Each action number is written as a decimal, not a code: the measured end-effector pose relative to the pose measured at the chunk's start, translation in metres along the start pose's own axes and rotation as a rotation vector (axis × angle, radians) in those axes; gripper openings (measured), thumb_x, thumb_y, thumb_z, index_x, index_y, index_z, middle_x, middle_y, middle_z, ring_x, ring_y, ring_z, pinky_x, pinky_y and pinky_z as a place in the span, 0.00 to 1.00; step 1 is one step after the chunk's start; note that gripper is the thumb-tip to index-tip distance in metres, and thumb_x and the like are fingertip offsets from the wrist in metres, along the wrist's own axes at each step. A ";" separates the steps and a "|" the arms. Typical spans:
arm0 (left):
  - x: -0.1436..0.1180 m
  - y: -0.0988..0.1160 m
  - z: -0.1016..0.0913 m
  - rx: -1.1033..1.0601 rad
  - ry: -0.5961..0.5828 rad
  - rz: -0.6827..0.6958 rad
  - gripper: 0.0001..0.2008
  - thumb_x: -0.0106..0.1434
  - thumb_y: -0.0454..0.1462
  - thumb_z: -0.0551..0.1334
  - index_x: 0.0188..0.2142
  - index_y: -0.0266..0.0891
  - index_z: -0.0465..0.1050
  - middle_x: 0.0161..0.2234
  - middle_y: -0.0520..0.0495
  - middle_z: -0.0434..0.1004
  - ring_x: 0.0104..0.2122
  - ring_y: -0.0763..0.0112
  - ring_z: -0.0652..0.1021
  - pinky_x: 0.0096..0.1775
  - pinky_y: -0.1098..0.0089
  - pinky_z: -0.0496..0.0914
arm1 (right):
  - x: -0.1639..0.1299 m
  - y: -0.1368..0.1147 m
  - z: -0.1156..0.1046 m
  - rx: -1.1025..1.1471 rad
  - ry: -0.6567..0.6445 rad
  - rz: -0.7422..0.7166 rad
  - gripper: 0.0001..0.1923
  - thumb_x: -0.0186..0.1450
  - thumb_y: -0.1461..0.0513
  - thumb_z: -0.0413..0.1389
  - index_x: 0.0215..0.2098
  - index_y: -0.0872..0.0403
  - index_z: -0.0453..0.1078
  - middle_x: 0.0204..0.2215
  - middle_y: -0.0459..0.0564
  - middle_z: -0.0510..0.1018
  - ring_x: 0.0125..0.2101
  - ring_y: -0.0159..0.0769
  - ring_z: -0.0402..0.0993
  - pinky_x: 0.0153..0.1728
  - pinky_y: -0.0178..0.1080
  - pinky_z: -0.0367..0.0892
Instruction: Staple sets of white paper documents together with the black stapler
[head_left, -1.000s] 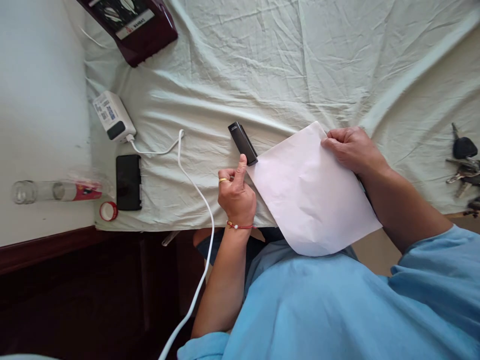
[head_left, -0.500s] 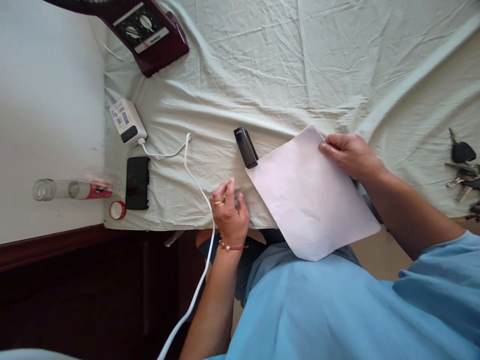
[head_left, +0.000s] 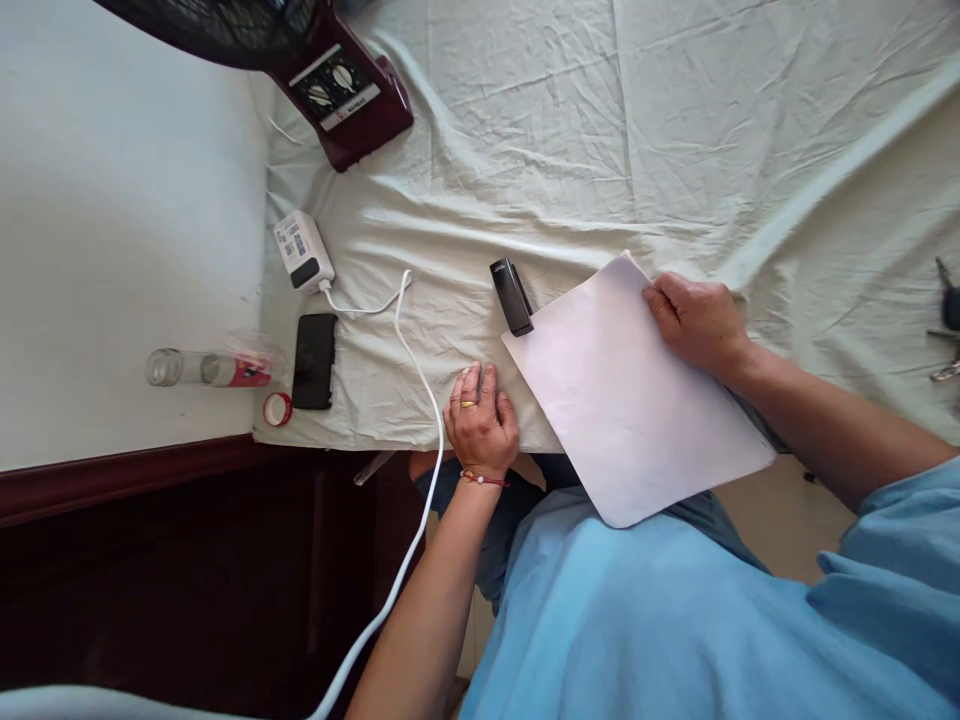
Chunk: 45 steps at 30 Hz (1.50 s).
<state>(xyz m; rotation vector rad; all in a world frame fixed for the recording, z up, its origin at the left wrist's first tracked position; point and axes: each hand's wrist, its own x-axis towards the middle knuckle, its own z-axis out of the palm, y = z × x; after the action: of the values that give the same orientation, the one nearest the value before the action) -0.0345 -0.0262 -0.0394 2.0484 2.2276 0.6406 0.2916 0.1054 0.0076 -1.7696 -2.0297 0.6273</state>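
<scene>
My right hand point(head_left: 694, 320) grips the far right edge of a white sheet of paper point(head_left: 630, 400) that lies across the cloth-covered table and hangs over its near edge. A small black stapler point(head_left: 511, 296) lies on the cloth at the paper's far left corner. My left hand point(head_left: 481, 422) rests palm down on the cloth near the table's edge, left of the paper, holding nothing. It wears a gold ring and a red bead bracelet.
A white charger point(head_left: 302, 250) with its white cable point(head_left: 420, 380) runs off the table's near edge. A black phone point(head_left: 314, 360), a red-rimmed cap point(head_left: 277, 408) and a lying clear bottle point(head_left: 202, 369) sit at the left. A maroon fan base point(head_left: 341, 85) stands at the back; keys point(head_left: 946, 330) at the right.
My left hand has drawn back from the stapler toward the table's edge and settled flat on the cloth. My right hand keeps its hold on the paper. The view has shifted left.
</scene>
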 end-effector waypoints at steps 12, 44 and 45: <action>0.003 -0.003 0.003 0.093 0.034 0.041 0.24 0.77 0.40 0.58 0.64 0.41 0.85 0.68 0.32 0.81 0.68 0.43 0.78 0.67 0.46 0.70 | 0.003 0.011 0.002 0.105 0.050 -0.022 0.17 0.75 0.54 0.52 0.29 0.45 0.58 0.27 0.53 0.78 0.33 0.49 0.76 0.37 0.48 0.61; 0.004 -0.001 -0.003 0.004 0.165 0.056 0.19 0.79 0.45 0.62 0.57 0.36 0.85 0.59 0.30 0.85 0.61 0.47 0.82 0.66 0.47 0.73 | 0.007 0.020 -0.020 0.973 0.067 0.276 0.16 0.66 0.47 0.71 0.32 0.47 0.76 0.28 0.47 0.73 0.26 0.36 0.63 0.29 0.43 0.61; 0.005 0.000 -0.006 -0.017 0.153 0.051 0.19 0.79 0.46 0.62 0.56 0.37 0.85 0.59 0.31 0.85 0.61 0.47 0.82 0.66 0.47 0.73 | 0.007 0.020 -0.021 0.987 0.066 0.290 0.16 0.66 0.47 0.71 0.32 0.47 0.77 0.28 0.47 0.74 0.26 0.36 0.64 0.29 0.43 0.62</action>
<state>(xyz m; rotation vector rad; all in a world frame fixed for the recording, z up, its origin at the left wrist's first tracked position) -0.0371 -0.0232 -0.0333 2.1214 2.2453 0.8444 0.3187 0.1165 0.0137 -1.3981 -1.0605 1.3353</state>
